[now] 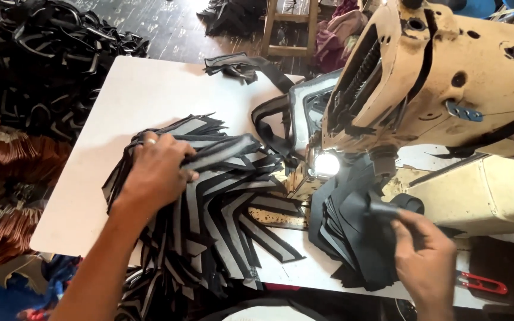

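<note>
- On the white table (120,95), left of centre: a fanned heap of black-and-grey angled fabric pieces (221,220); each piece is a bent strip, grey in the middle with a black border; the strips overlap and spread outward from under the left hand toward the near table edge.
- Left hand (156,169): laid on the upper part of the heap, fingers curled and closed on one strip (221,151); a ring shows on one finger; the held strip's long axis runs from the fingers to the right and slightly away, toward the sewing machine (441,77).
- Right hand (426,252): near the front edge, thumb and fingers pinched on the top of a black stack of cut pieces (352,232); this stack hangs over the table edge just below the machine head.
- Relation of note: the strip lies to the right of the left hand, its free end pointing at the lit needle area (327,163); the right hand is the nearer of the two to that area, though it stands below it.
- Surroundings: red thread snips (482,283) at the right of the right hand; dark piles of cut material (37,59) on the floor at far left; a wooden stool (290,27) beyond the table.
</note>
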